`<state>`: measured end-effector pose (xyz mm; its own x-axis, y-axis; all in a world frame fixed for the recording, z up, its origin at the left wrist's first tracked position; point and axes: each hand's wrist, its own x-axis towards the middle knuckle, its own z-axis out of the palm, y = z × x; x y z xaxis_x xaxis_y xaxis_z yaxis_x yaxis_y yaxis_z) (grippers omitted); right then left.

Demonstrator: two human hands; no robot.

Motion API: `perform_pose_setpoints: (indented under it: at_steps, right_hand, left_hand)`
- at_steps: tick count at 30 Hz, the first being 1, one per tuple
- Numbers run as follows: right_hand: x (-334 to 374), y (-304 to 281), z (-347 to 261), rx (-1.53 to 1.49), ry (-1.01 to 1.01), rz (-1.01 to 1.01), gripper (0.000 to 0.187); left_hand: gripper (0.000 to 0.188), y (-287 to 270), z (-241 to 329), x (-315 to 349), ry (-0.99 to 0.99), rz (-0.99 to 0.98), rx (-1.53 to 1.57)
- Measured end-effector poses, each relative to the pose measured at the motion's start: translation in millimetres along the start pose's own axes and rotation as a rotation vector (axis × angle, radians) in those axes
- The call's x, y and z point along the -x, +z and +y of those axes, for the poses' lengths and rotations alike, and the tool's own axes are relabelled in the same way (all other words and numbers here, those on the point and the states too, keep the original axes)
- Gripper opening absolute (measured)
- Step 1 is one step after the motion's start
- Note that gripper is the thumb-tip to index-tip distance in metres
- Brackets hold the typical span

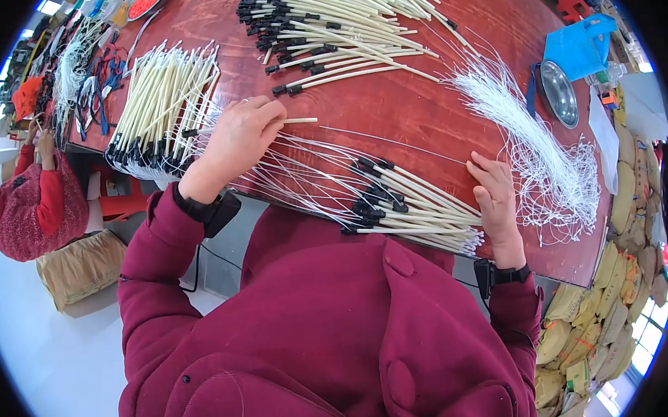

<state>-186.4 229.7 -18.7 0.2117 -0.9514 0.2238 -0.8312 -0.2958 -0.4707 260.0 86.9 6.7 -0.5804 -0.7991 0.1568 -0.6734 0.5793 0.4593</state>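
Note:
My left hand (243, 138) is closed around a thin cream stick (301, 120); its plain end sticks out to the right and a black end shows to the left. From near the plain end a fine pale string (391, 143) runs nearly straight to the bent fingertips of my right hand (497, 192), which seem to pinch it. Below the string lies a bundle of cream sticks with black ends (425, 211), white strings trailing left from it under my left hand. My right hand is just above the white tips of this bundle.
More black-ended sticks lie in a large pile (347, 26) at the back and a bundle (166, 96) at the left. A heap of white strings (527, 138), a metal dish (559, 95) and a blue container (576, 48) are at the right. Another person (39, 194) sits at far left.

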Motion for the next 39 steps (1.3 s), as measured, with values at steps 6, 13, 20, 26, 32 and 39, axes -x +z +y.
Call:
perform_pose_setpoints:
  at_steps: [6, 13, 20, 26, 32, 39]
  right_hand:
    - [-2, 1, -3, -0.032, 0.022, 0.013, 0.049]
    - [0, 0, -2, -0.001, 0.016, -0.016, 0.046]
    - [-1, 0, -6, -0.016, 0.038, -0.014, 0.044]
    - [-1, 1, -5, -0.027, 0.055, -0.015, 0.044]
    - [-1, 0, -3, -0.028, 0.06, -0.021, 0.047]
    - [-8, 0, -13, -0.01, 0.019, -0.131, 0.057]
  left_hand:
    - [0.007, 4, 2, 9, 0.026, -0.007, -0.045]
    - [0.007, 8, 4, 7, 0.025, -0.011, -0.069]
    - [0.006, 6, 3, 5, 0.028, -0.002, -0.063]
    - [0.005, 6, 2, 7, 0.013, 0.0, -0.054]
    - [0.008, 9, 3, 1, 0.008, -0.031, -0.051]
    - [0.008, 48, 17, -42, 0.201, -0.029, -0.051]
